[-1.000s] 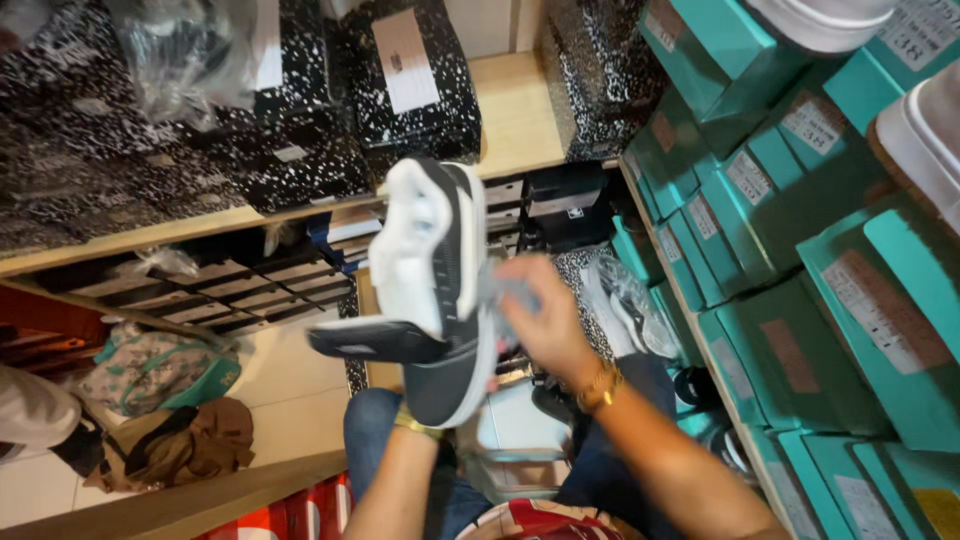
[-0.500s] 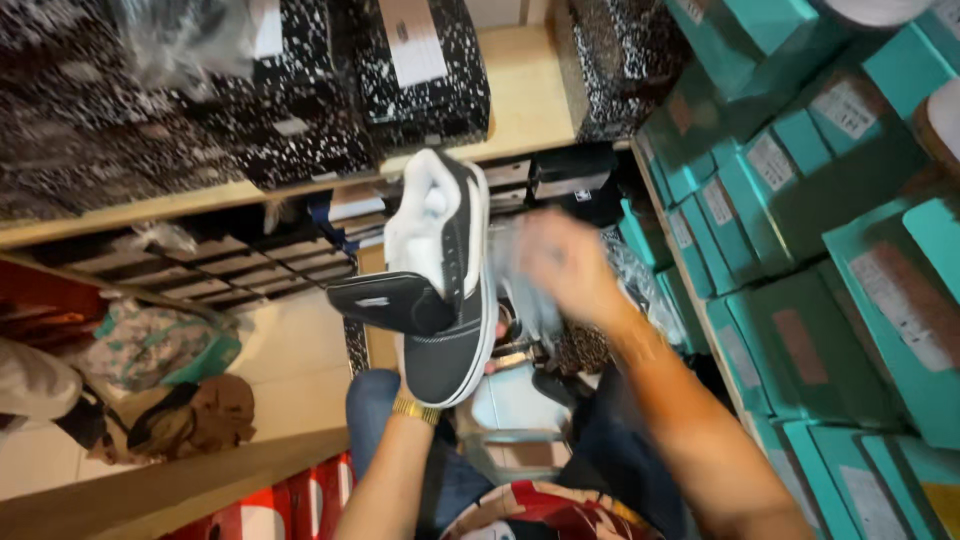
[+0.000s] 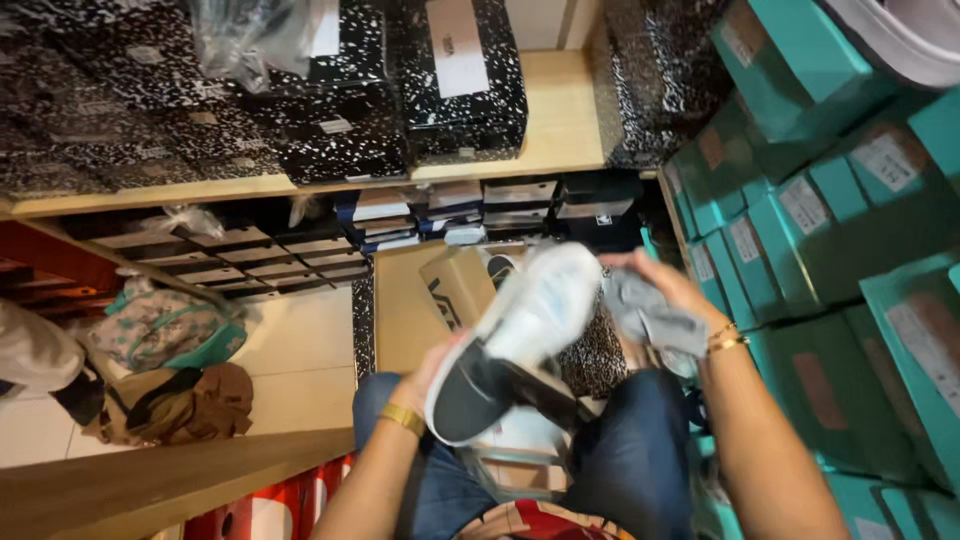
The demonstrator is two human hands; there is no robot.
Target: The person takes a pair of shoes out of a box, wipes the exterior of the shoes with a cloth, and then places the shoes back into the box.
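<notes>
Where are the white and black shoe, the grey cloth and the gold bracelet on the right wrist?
shoe (image 3: pixel 520 335): head view, on its white upper.
grey cloth (image 3: pixel 655 320): head view, on its middle fold.
gold bracelet (image 3: pixel 726 341): head view, on the band.

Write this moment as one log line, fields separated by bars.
left hand: holds white sneaker | right hand: holds grey cloth | setting: shoe boxes

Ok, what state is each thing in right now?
Sneaker: held in left hand, sole outward, toe up.
Grey cloth: bunched in right hand, beside the sneaker.
Brown box: open, tilted.
Teal boxes: closed, stacked.
Speckled black boxes: closed, on shelf.
</notes>
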